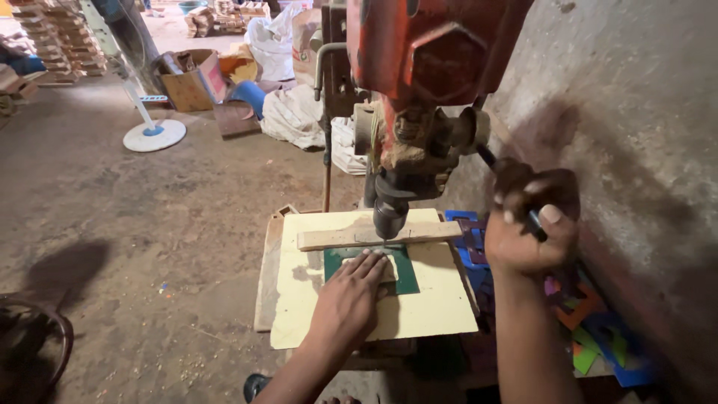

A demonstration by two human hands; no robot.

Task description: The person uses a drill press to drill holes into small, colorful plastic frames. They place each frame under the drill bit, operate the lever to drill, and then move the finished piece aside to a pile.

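Observation:
My left hand lies flat on a dark green flat piece, pressing it onto the pale yellow board of a drill press table. A wooden strip lies across the board just behind the green piece. The black drill chuck of the red drill press hangs right above the piece's far edge. To the right, my right hand is closed around the press's feed handle, at about chuck height.
Coloured flat cut-outs, blue, orange and green, lie piled to the right of the board against a rough grey wall. Dirt floor stretches left. A white fan base, cardboard box, sacks and stacked wood stand farther back.

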